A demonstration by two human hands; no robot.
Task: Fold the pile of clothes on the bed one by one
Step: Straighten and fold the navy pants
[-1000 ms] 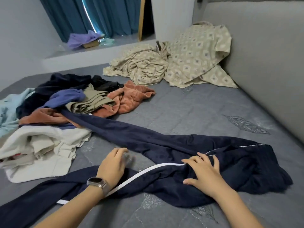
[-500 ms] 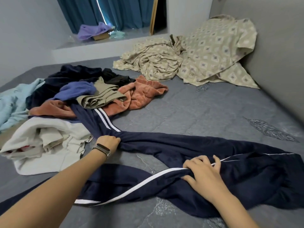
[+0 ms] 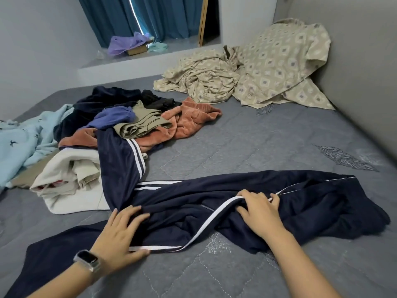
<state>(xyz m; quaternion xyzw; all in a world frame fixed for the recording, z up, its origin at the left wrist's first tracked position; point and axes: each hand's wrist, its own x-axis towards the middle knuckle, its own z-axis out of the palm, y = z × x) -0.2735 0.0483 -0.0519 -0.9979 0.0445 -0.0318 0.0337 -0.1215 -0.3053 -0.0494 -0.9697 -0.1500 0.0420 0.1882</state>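
Head view, nearest first: left hand [image 3: 121,232] lies flat at 7 o'clock, fingers spread on the navy track pants [image 3: 247,203]. Right hand [image 3: 258,211], at 5 o'clock, has fingers apart and slightly bent, pressing the white side stripe [image 3: 206,222]. One leg runs to 10 o'clock, its end buried under the clothes pile [image 3: 120,130]. Risk: pulling it free could drag the pile along or twist the leg. The cuff is hidden. Patterned bedding [image 3: 257,69] lies at 1 o'clock.
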